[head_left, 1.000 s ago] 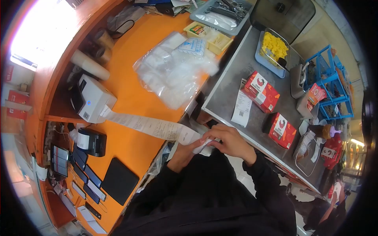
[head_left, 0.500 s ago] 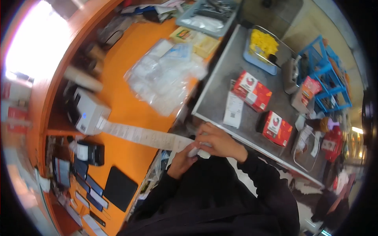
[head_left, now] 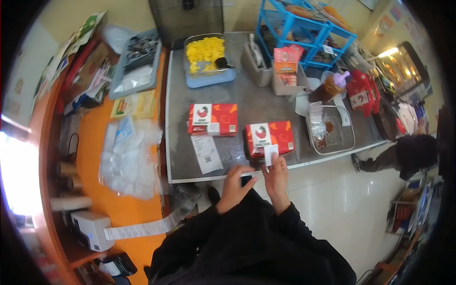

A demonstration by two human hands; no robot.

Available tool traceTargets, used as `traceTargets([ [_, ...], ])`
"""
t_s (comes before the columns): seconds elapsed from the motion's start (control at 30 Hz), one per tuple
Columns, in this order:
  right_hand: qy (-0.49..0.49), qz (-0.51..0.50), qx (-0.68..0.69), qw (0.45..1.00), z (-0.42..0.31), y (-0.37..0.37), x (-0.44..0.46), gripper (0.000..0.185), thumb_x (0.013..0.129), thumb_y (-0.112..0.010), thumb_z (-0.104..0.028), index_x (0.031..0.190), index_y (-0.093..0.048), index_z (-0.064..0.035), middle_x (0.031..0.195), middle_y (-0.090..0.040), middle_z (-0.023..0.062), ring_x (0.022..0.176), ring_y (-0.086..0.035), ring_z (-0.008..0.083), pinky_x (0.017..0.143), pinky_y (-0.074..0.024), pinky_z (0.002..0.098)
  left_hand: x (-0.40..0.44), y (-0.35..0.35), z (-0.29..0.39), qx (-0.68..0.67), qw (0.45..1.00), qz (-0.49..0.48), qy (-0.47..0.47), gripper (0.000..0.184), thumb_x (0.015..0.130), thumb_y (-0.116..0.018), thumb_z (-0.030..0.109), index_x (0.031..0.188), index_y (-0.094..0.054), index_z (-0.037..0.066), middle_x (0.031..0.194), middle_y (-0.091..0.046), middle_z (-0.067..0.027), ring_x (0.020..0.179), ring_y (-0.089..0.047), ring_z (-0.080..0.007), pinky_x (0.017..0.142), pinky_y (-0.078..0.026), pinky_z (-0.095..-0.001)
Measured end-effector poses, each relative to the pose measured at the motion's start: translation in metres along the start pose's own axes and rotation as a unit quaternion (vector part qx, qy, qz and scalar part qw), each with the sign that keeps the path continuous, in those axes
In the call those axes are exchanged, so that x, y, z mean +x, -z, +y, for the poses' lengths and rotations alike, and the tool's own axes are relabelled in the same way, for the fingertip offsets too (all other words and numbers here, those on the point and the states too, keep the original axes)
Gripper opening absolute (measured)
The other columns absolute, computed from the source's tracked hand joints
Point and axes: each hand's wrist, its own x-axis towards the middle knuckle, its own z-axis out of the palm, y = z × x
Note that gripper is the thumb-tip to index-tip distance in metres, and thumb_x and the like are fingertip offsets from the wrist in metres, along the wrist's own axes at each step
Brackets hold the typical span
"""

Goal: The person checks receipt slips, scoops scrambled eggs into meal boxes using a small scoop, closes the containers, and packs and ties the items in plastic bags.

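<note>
My right hand [head_left: 277, 183] pinches a small white label [head_left: 270, 154] between its fingers, in front of the right-hand red box [head_left: 269, 135]. My left hand [head_left: 235, 189] is beside it at the metal table's front edge, thumb and fingers apart, with nothing clearly visible in them. A second red box [head_left: 213, 119] with a rooster-like logo sits to the left. Partly under that box lies a long printed receipt [head_left: 206, 153]. On the left, a strip of printed labels [head_left: 137, 231] hangs out of a white label printer [head_left: 90, 230].
Yellow food fills a glass tray [head_left: 205, 52] at the back. A blue rack [head_left: 304, 33], a cup with a purple lid [head_left: 328, 88] and a wire-rimmed tray [head_left: 331, 129] stand rightward. Plastic bags [head_left: 130, 161] cover part of the orange counter [head_left: 95, 142]. Another person [head_left: 415, 154] is at far right.
My view has turned right, from the printer toward the red boxes. Both hands have left the label strip and moved apart; the right now holds a small label in front of a box.
</note>
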Motion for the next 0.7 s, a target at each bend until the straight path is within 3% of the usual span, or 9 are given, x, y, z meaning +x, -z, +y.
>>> traceTargets([
  [0.07,0.019,0.058,-0.018,0.998,-0.004,0.019,0.015,0.019,0.095,-0.066,-0.029,0.087,-0.053,-0.0179,0.088,-0.060,-0.0056,0.081,-0.055,0.0054,0.073,-0.0448,0.0276,0.056,-0.012,0.023,0.223,0.959,0.009,-0.173,0.063,0.076,-0.077,0.025,0.131,-0.052,0.007,0.126,-0.058,-0.0120,0.123,-0.052,-0.0319,0.104,-0.038,-0.0461],
  [0.1,0.027,0.086,-0.027,0.996,-0.007,0.024,0.021,0.021,0.094,-0.067,-0.030,0.086,-0.052,-0.0186,0.086,-0.060,-0.0066,0.080,-0.054,0.0046,0.072,-0.0444,0.0273,0.075,-0.020,0.018,0.274,0.941,-0.009,-0.197,0.066,0.076,-0.078,0.024,0.133,-0.050,0.006,0.131,-0.056,-0.0116,0.127,-0.049,-0.0307,0.107,-0.036,-0.0465],
  [0.17,0.055,0.131,-0.022,0.990,-0.005,0.021,0.029,0.021,0.091,-0.072,-0.022,0.088,-0.053,-0.0139,0.078,-0.062,-0.0034,0.064,-0.053,0.0040,0.057,-0.0397,0.0202,0.102,-0.039,-0.007,0.374,0.894,-0.042,-0.243,0.072,0.075,-0.078,0.021,0.137,-0.047,0.005,0.141,-0.051,-0.0110,0.136,-0.042,-0.0283,0.112,-0.031,-0.0472],
  [0.27,0.068,0.178,-0.081,0.978,0.006,0.018,0.039,0.022,0.091,-0.073,-0.018,0.087,-0.053,-0.0106,0.073,-0.061,-0.0030,0.062,-0.053,0.0043,0.055,-0.0387,0.0194,0.107,-0.051,-0.039,0.294,0.932,-0.032,-0.211,0.077,0.074,-0.078,0.017,0.139,-0.040,0.003,0.143,-0.050,-0.0121,0.138,-0.041,-0.0269,0.114,-0.030,-0.0461],
  [0.37,0.161,0.193,-0.087,0.964,0.045,0.034,0.064,0.023,0.091,-0.072,-0.019,0.087,-0.052,-0.0085,0.071,-0.060,-0.0026,0.059,-0.052,0.0051,0.054,-0.0378,0.0195,0.105,-0.056,-0.045,0.222,0.957,-0.016,-0.184,0.087,0.067,-0.081,0.010,0.144,-0.040,0.004,0.144,-0.048,-0.0108,0.131,-0.046,-0.0322,0.111,-0.033,-0.0450],
  [0.4,0.146,0.203,-0.119,0.961,0.047,0.037,0.064,0.024,0.091,-0.072,-0.018,0.088,-0.051,-0.0056,0.081,-0.060,-0.0015,0.071,-0.053,0.0074,0.061,-0.0407,0.0228,0.106,-0.056,-0.044,0.209,0.961,-0.010,-0.179,0.089,0.065,-0.081,0.007,0.144,-0.040,0.004,0.144,-0.048,-0.0107,0.131,-0.047,-0.0302,0.111,-0.034,-0.0439],
  [0.5,0.295,0.289,-0.301,0.860,0.051,0.036,0.065,0.019,0.089,-0.073,-0.017,0.092,-0.059,-0.0053,0.089,-0.055,0.0001,0.086,-0.051,0.0145,0.076,-0.0412,0.0306,0.107,-0.055,-0.039,0.211,0.963,-0.024,-0.168,0.081,0.072,-0.078,0.008,0.138,-0.033,0.001,0.141,-0.054,-0.0114,0.134,-0.046,-0.0274,0.112,-0.031,-0.0438],
  [0.6,0.415,0.148,-0.511,0.738,0.023,0.049,0.061,0.018,0.081,-0.078,-0.019,0.096,-0.069,-0.0152,0.095,-0.051,0.0011,0.095,-0.046,0.0211,0.087,-0.0354,0.0380,0.107,-0.054,-0.040,0.219,0.962,-0.024,-0.162,0.081,0.071,-0.079,0.010,0.138,-0.033,0.002,0.141,-0.054,-0.0109,0.135,-0.046,-0.0268,0.113,-0.029,-0.0432],
  [0.7,0.531,0.004,-0.618,0.580,0.008,0.089,0.087,0.023,0.075,-0.080,-0.023,0.097,-0.074,-0.0291,0.097,-0.051,0.0007,0.095,-0.046,0.0239,0.087,-0.0328,0.0417,0.107,-0.053,-0.040,0.209,0.966,-0.039,-0.145,0.082,0.071,-0.080,0.011,0.137,-0.034,0.002,0.142,-0.053,-0.0105,0.135,-0.045,-0.0269,0.113,-0.029,-0.0442],
])
